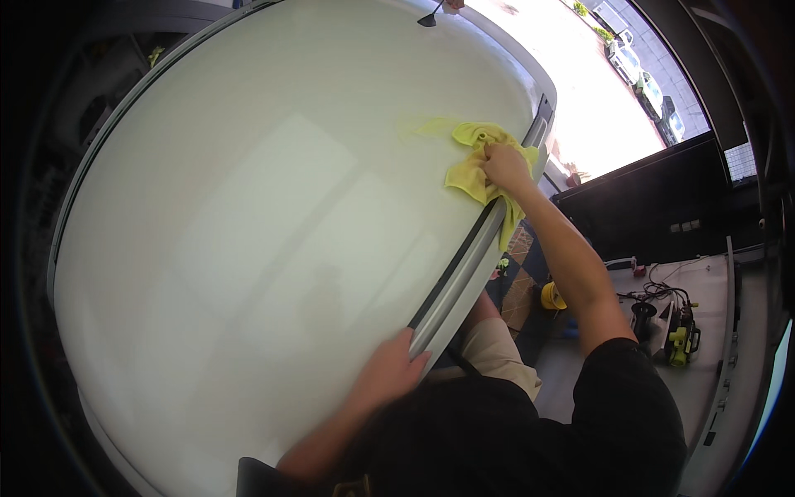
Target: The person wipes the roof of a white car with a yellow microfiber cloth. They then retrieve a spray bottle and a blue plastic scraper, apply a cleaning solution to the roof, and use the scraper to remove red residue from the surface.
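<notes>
Right hand [507, 170] has its fingers curled into a yellow microfiber cloth [469, 179] on the white car roof [248, 207]; left hand [389, 370]'s on the silver roof rail [457, 291], can't tell if clamped. Cloth's probably light, floppy; I'd bunch the middle.

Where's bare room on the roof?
Widest: the white roof left of the yellow cloth and left hand. Another: between the cloth and the black antenna. Crowded: the side rail, around left hand, cloth and right hand.
</notes>
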A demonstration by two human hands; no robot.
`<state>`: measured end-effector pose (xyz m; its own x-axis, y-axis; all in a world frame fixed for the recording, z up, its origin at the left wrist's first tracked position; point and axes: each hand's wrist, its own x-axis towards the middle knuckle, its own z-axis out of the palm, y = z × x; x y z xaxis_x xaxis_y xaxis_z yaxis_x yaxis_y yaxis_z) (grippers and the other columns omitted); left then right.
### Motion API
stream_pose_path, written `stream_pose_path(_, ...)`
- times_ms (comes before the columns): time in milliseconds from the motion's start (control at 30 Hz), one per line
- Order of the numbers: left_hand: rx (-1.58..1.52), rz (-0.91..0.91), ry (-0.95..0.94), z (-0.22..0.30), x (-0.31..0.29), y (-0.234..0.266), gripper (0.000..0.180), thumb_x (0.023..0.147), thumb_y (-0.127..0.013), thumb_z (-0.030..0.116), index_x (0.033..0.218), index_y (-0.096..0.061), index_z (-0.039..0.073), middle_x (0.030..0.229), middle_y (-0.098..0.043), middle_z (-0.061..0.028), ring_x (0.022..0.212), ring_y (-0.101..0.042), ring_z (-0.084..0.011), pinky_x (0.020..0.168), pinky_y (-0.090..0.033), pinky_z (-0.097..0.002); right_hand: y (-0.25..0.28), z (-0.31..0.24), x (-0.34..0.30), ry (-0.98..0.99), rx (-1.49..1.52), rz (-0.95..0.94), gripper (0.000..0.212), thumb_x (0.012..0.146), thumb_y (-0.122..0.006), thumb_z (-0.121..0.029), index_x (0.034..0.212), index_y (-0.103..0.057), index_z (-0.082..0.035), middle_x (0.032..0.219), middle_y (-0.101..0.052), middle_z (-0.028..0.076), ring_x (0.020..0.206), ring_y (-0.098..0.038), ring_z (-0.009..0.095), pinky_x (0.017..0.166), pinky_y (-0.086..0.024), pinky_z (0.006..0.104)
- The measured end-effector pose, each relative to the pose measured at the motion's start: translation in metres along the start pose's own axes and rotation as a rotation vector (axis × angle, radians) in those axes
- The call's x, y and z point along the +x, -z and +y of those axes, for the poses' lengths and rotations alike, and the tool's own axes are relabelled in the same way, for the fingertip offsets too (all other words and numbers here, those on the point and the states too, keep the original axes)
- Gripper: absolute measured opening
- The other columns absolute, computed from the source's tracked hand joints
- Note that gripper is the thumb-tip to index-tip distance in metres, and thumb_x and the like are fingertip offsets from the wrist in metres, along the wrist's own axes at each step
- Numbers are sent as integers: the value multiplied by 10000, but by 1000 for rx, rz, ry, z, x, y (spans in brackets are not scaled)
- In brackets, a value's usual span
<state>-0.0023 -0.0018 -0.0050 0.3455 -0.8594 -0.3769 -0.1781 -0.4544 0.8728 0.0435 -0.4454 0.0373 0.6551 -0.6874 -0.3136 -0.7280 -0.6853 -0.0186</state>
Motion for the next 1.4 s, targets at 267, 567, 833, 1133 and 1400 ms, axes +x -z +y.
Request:
stream_pose_path(267, 27, 44, -42, -8, 0, -3, 397, 957, -689, 295, 1088, -574, -62, 779, -677, -262, 705, -695, -401, 670, -541, -476, -27, -26, -76, 292, 59, 142, 435, 851, -586, -141, 1258, -721, -65, 1158, -727, 229, 1045, -715, 393, 922, -554, 491)
stream_pose_path(567, -69, -19, -11, -10, 1, -1, 353, 975, -680, 248, 1103, -565, -62, 656, -640, -136, 496, -652, -220, 484, -533, -365, -50, -22, -99, 557, -137, 368, 235, 807, -633, -162, 971, -745, -36, 858, -753, 186, 806, -741, 380, 763, -593, 469)
stream_pose_path(833, -147, -62, 57, -5, -1, 6, 333, 979, -676, 237, 1114, -576, -51, 674, -640, -136, 494, -646, -209, 473, -529, -356, -96, -71, -169, 893, -353, 537, 180, 785, -636, -158, 783, -762, -30, 857, -753, 213, 796, -750, 363, 749, -585, 505)
stream_pose_path(1133, -58, 14, 5, -8, -3, 4, 378, 940, -688, 252, 1118, -596, -68, 847, -699, -277, 771, -703, -437, 738, -550, -496, -94, -118, -197, 694, -594, 196, 229, 783, -647, -153, 854, -767, 28, 999, -705, 324, 956, -706, 419, 798, -518, 586)
stream_pose_path(1400, -106, 20, 22, 0, -2, 10, 414, 928, -701, 290, 1120, -611, -66, 925, -694, -311, 915, -670, -497, 820, -523, -526, -46, -103, -164, 549, -486, -77, 197, 801, -610, -149, 759, -718, 9, 867, -724, 232, 912, -703, 437, 886, -520, 502)
